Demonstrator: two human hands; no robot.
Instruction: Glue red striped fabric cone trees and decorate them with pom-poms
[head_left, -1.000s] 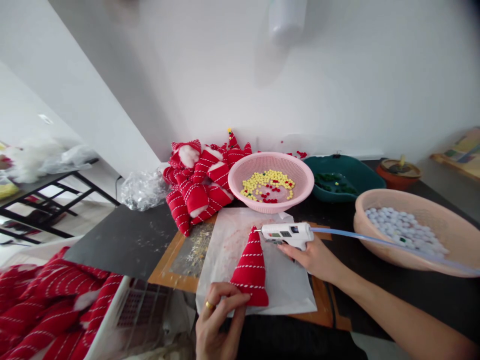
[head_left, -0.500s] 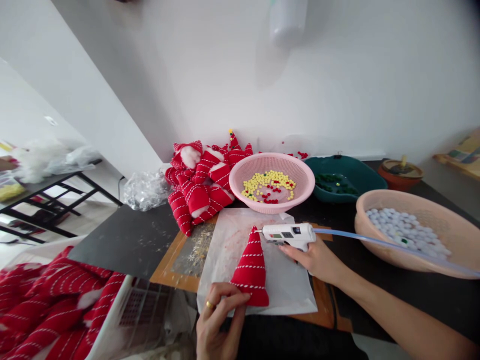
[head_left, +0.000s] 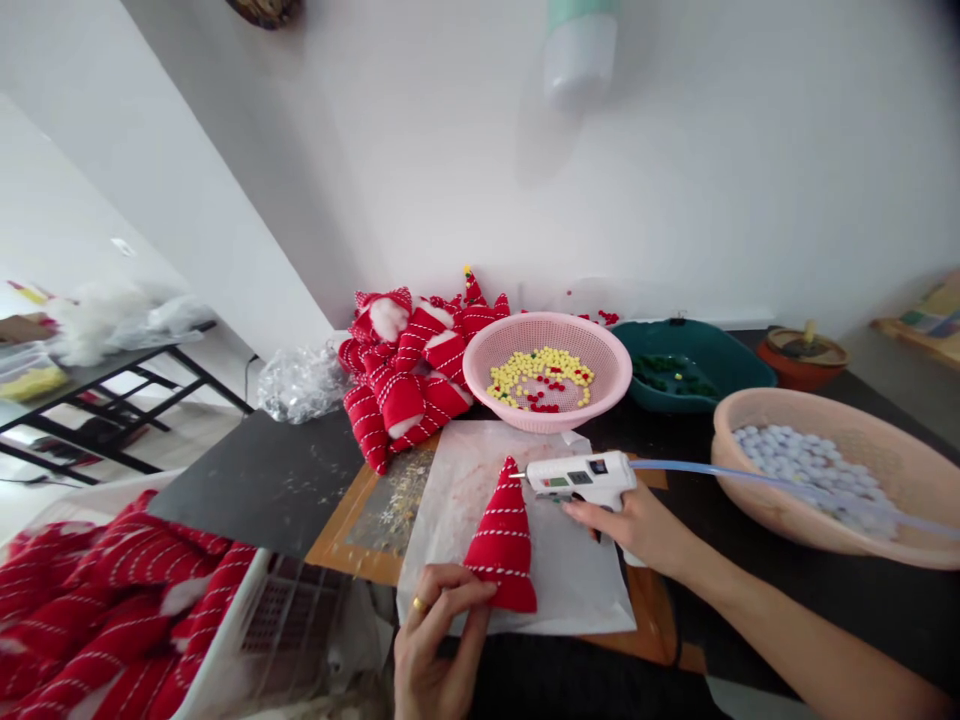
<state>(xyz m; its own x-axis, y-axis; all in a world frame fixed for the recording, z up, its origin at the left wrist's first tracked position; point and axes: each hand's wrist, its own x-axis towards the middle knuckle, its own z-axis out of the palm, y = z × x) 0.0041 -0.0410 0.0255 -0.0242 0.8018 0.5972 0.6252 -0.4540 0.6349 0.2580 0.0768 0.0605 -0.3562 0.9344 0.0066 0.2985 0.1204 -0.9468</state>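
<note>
A stuffed red cone [head_left: 504,535] with white stitched stripes lies on a white sheet [head_left: 577,590], its tip pointing away from me. My left hand [head_left: 441,630], with a ring on one finger, pinches the cone's lower left edge. In my right hand [head_left: 637,530] is a white glue gun [head_left: 581,472], gripped by its handle. The gun points left, and its metal nozzle is at the cone's upper right side, close to the tip. Whether the nozzle touches the fabric I cannot tell. A long bluish glue stick [head_left: 697,467] runs out of the gun's back to the right.
Behind the sheet stands a pink basket [head_left: 547,425] of yellow and red balls. To its right are a green tray [head_left: 720,345] and a peach basket [head_left: 787,405] of white balls. Red striped pieces [head_left: 405,385] are piled at the back left; more fill a white crate [head_left: 217,640].
The nozzle has shifted slightly downward along the cone's right side, just below the tip. My left hand keeps its hold. The whole view has tilted up a little.
</note>
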